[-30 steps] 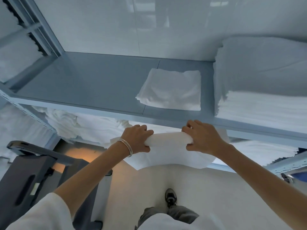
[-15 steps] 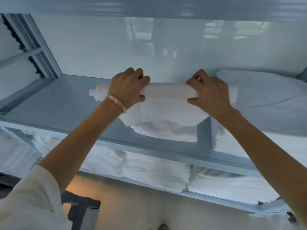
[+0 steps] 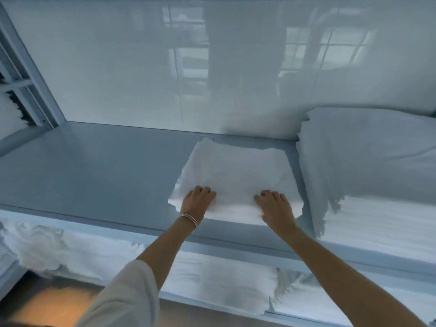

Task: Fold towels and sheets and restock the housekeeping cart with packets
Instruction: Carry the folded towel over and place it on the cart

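Observation:
A folded white towel (image 3: 236,171) lies flat on the grey-blue shelf (image 3: 94,166), on top of another folded towel whose edge shows below it. My left hand (image 3: 197,200), with thin bracelets at the wrist, grips the towel's front left edge, fingers curled on top. At the front right edge, my right hand (image 3: 274,207) grips it the same way. Both thumbs are hidden under the fold.
A tall stack of white linens (image 3: 377,161) stands just right of the towel. More white linens (image 3: 94,253) fill the shelf below. A glossy white wall (image 3: 165,67) backs the shelf. A metal upright (image 3: 30,74) stands at the left end; bare shelf lies left of the towel.
Both hands carried the towel from below the shelf edge up over it and lowered it onto the towel that lay on the shelf. The view moved closer to the shelf.

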